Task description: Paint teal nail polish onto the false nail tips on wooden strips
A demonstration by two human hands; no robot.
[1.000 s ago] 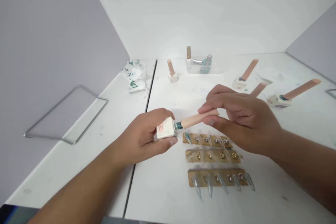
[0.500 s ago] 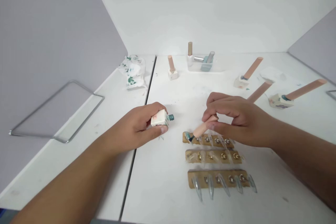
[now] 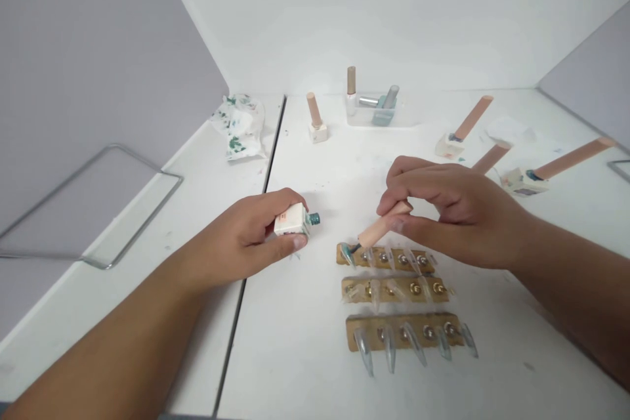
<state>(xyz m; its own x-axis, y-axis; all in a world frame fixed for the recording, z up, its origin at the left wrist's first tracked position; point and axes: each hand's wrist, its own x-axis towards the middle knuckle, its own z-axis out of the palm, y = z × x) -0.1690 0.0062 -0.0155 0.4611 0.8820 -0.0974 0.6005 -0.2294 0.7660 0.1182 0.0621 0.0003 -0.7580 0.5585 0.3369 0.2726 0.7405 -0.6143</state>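
My left hand (image 3: 260,230) is closed round a white square nail polish bottle (image 3: 291,220), tilted so its uncapped, teal-stained neck points right. Pinched in my right hand (image 3: 443,210) is the peach handle of a nail polish brush (image 3: 381,224). Its dark bristles touch a false nail (image 3: 347,254) coloured teal, at the left end of the far wooden strip (image 3: 399,268). Clear false nails stand along that strip and the middle wooden strip (image 3: 403,298). The near wooden strip (image 3: 418,325) bears several pale, bluish, shiny nails (image 3: 388,349).
Capped polish bottles stand at the back (image 3: 318,132) and at the right (image 3: 449,146) (image 3: 524,180). A clear tray (image 3: 408,115) holds more bottles. A paint-spotted tissue (image 3: 246,134) lies at back left, near a metal wire frame (image 3: 172,187).
The brush has tipped lower over the far strip's leftmost nail, and more teal shows along that nail. My left hand still holds the bottle; the whole view has shifted slightly.
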